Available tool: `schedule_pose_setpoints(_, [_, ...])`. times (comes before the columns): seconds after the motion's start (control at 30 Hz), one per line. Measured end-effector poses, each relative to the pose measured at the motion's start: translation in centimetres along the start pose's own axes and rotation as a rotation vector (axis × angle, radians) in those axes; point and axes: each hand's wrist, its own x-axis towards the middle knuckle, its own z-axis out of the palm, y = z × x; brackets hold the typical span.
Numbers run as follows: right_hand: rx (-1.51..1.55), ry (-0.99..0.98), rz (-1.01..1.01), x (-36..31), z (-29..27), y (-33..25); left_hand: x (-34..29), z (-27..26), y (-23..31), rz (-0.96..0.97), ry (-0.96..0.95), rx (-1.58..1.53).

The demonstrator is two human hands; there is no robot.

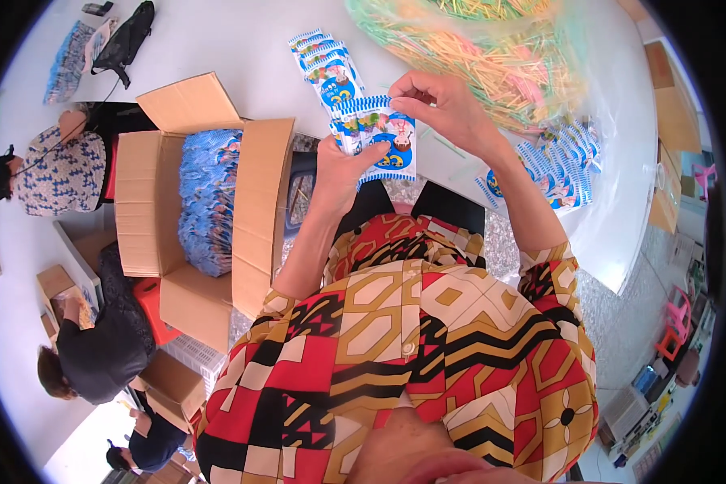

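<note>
Hands (395, 129) above white table (242, 48)

Blue-white snack packets (377, 135), fanned upright

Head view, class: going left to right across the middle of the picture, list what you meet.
Seated person in a patterned top → open cardboard box of blue packets → left hand → held blue-and-white packets → right hand → packets on the table.

An open cardboard box (254, 202) packed with blue packets stands left of a white table (242, 48). A clear bag of coloured sticks (500, 56) lies on it. A black bag (125, 36) rests far left.
</note>
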Motion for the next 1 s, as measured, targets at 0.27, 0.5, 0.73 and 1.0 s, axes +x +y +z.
schedule_pose_setpoints(0.27, [-0.061,-0.102,0.193,0.0,0.1,-0.1,0.4,0.7,0.1,0.143,0.050,0.044])
schedule_pose_setpoints(0.5, [-0.118,-0.147,0.090,0.4,0.0,-1.6,0.3,0.6,1.0,0.046,0.009,-0.058])
schedule_pose_setpoints(0.73, [-0.001,-0.173,0.060,0.6,-0.3,-1.3,0.3,0.0,0.5,0.037,0.065,-0.089])
schedule_pose_setpoints(1.0, [-0.125,-0.150,0.066,0.4,-0.3,-2.2,0.5,0.1,0.3,0.091,0.042,-0.054])
